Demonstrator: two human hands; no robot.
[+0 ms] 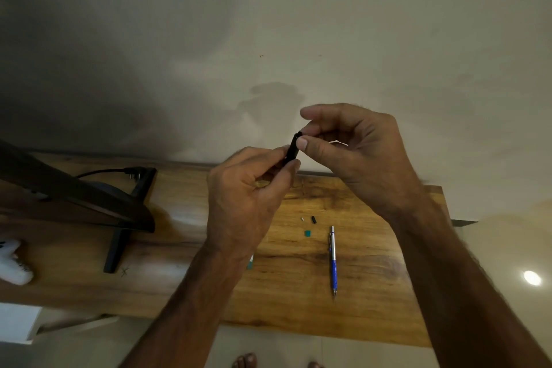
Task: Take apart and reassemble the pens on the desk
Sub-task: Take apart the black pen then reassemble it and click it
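Above the wooden desk (298,302) my left hand (248,197) grips the lower part of a black pen piece (292,149), held up in front of the wall. My right hand (349,146) pinches the top end of that black piece between thumb and fingertips. On the desk lies a blue and silver pen (333,260), pointing toward me. Near it are a small black part (314,219), a tiny white part (302,219) and a small green part (307,233). Another greenish pen piece (250,261) peeks out beside my left wrist, mostly hidden.
A dark monitor (74,197) on a black stand (119,245) occupies the desk's left side, with a cable (104,172) behind it. A white object (15,263) lies at the far left. The wall rises right behind the desk. Bare toes (245,361) show below the front edge.
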